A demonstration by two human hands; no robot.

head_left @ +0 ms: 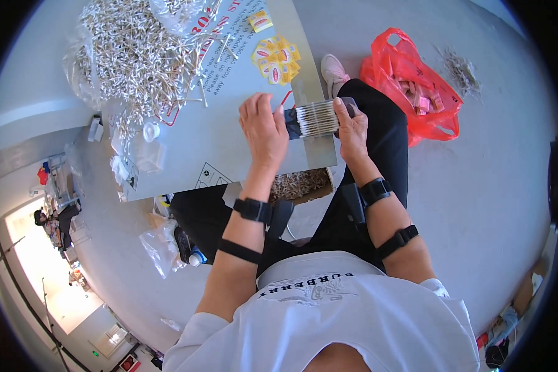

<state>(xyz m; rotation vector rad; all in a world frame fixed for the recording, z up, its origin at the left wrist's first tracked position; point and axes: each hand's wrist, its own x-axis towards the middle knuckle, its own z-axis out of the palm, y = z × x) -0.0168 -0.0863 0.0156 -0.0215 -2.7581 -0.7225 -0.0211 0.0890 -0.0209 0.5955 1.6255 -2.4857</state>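
Note:
In my right hand (352,131) is a flat row of cotton swabs (317,119), laid side by side, with the thumb on top at the right end. A clear plastic edge shows behind these fingers. A dark flat piece (292,124) lies at the row's left end, by the table edge. Right beside it is my left hand (265,131), its fingers bent but apart, with nothing visible in them; whether its thumb touches the dark piece I cannot tell. Beyond the hands lie several small yellow-and-white cards (278,59) on the grey table (223,136).
A big heap of loose cotton swabs (139,56) covers the table's far left, near a small white round container (150,131). Under the front edge stands a cardboard box (316,197) of swabs. On the floor at right are a red plastic bag (437,127) with pink packs and another swab pile (462,71).

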